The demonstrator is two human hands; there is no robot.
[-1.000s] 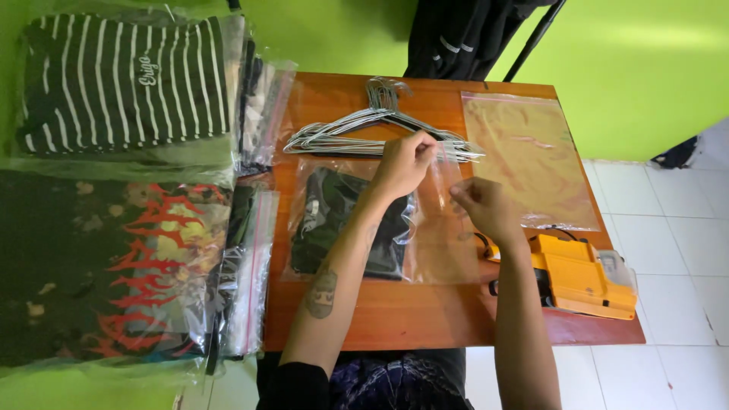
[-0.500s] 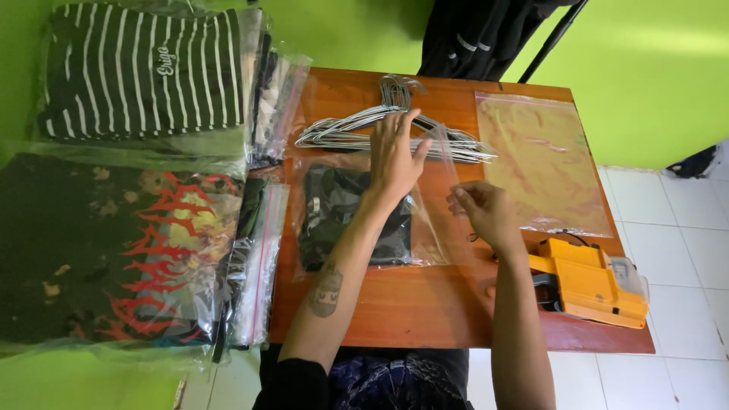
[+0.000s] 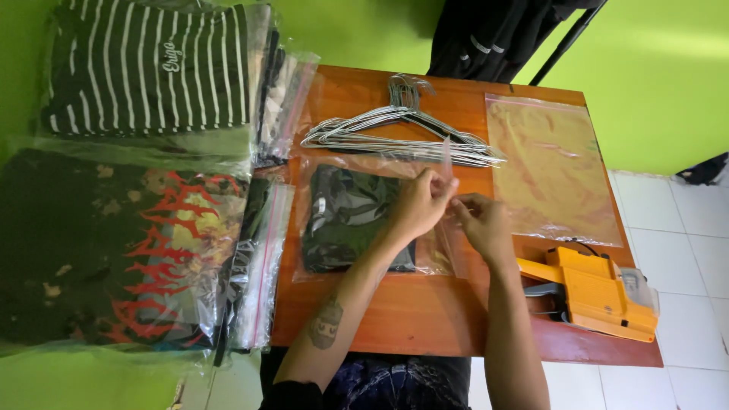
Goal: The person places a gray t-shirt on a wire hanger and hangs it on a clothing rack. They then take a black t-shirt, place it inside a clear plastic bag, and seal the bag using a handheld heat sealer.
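At frame centre, the left hand [image 3: 418, 206] and right hand [image 3: 480, 220] pinch the right edge of a clear bag [image 3: 357, 216] holding a folded dark garment [image 3: 345, 212]. The film looks thin, limp and slippery, so it is likely best gripped at that edge.

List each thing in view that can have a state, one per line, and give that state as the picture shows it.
Left hand: pinching the bag's right edge.
Right hand: pinching the same edge, close to the left hand.
Clear bag: flat on the table, dark folded garment inside; whether it is sealed cannot be told.
Empty bags: lying flat.
Wire hangers: piled flat.
Orange tagging gun: lying untouched.
Bagged shirts: stacked at left.
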